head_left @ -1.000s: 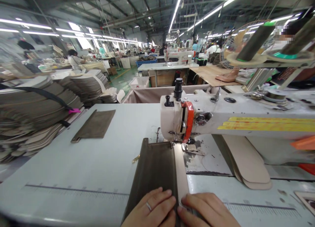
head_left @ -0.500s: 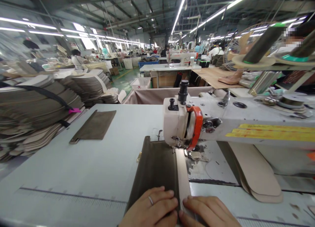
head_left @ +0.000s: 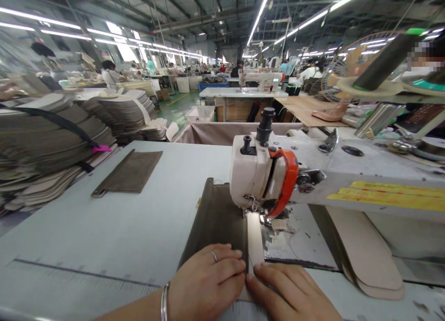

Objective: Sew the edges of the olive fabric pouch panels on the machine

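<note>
A dark olive fabric panel [head_left: 215, 221] with a pale beige strip [head_left: 255, 240] along its right edge lies on the grey table [head_left: 104, 237], running under the needle of a white sewing machine [head_left: 259, 175] with an orange guard. My left hand [head_left: 205, 284], wearing a ring and a bracelet, lies flat on the panel's near end, fingers stretched out. My right hand [head_left: 290, 293] presses flat beside it on the strip's near end, fingertips almost touching the left hand's.
A second olive panel [head_left: 128, 172] lies further left on the table. Tall stacks of cut pieces [head_left: 48, 149] fill the left side. Beige shaped pieces [head_left: 365, 256] lie under the machine arm. Thread cones [head_left: 382, 61] stand at the right. Other workstations and people sit behind.
The panel and strip have fed further back under the needle. Both my hands have followed it forward, and more of my left wrist shows.
</note>
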Demonstrator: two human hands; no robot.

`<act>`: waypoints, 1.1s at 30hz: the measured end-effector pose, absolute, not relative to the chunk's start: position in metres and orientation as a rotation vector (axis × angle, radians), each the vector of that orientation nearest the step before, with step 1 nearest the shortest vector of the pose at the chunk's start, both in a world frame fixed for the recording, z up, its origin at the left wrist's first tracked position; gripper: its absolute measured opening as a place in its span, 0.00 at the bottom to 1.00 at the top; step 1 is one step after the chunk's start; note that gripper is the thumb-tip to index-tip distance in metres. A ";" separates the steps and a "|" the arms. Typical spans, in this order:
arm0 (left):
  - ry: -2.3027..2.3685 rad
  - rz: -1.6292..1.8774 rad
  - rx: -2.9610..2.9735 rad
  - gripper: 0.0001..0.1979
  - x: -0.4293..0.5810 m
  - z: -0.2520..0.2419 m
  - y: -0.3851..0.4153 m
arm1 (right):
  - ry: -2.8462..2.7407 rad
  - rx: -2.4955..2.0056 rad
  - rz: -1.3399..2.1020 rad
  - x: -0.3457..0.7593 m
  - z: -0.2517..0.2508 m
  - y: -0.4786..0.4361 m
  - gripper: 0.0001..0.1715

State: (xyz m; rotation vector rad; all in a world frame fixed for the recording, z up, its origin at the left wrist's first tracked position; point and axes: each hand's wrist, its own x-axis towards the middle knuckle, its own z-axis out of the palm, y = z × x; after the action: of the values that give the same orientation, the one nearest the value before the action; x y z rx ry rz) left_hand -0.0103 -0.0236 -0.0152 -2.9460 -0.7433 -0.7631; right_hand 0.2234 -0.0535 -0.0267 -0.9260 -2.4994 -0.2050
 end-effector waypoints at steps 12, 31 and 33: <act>-0.715 -0.630 -2.905 0.13 -0.004 -0.014 0.004 | -2.441 -1.024 -0.153 0.216 -0.017 -0.040 0.24; -0.845 -0.429 -2.994 0.11 -0.002 0.000 0.015 | -2.425 -1.234 0.094 0.204 -0.011 -0.024 0.25; -0.868 -0.422 -2.991 0.10 -0.001 0.000 0.017 | -2.419 -1.236 0.111 0.203 -0.008 -0.022 0.25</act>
State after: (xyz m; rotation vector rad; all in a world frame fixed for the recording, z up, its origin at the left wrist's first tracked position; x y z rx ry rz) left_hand -0.0013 0.0171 0.0003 -2.9909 -0.8683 -0.4222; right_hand 0.2033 -0.0218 -0.0083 -1.2364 -2.4186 0.1112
